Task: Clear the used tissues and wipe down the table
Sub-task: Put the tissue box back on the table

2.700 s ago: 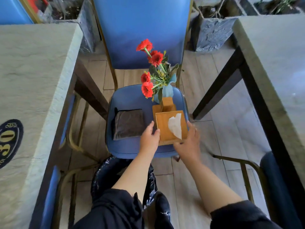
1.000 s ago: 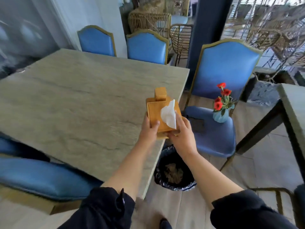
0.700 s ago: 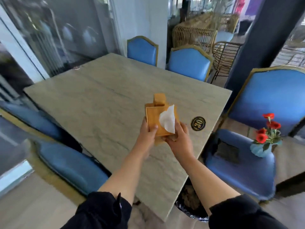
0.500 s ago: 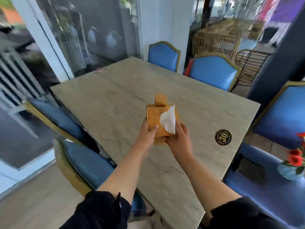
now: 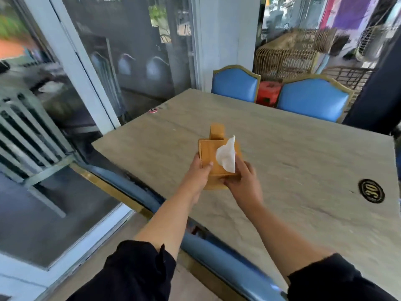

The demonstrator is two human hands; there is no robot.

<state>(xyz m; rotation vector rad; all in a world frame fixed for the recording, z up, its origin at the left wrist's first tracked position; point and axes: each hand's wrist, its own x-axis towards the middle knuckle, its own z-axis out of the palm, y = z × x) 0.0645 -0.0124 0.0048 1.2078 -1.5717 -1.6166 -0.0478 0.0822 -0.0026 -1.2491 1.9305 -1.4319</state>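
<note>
wooden tissue box [image 5: 213, 158] is now carried from the chair to above the tabletop [image 5: 293, 161]. it is gripped at both sides, left hand [image 5: 198, 173] and right hand [image 5: 243, 181] fingers curled on it. judged rigid, light; the protruding tissue [image 5: 226, 156] is soft, so hold is best kept on the wood.

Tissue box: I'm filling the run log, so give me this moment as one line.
wooden tissue box: held over table | left hand: grips box | right hand: grips box | tissue: sticking out
</note>
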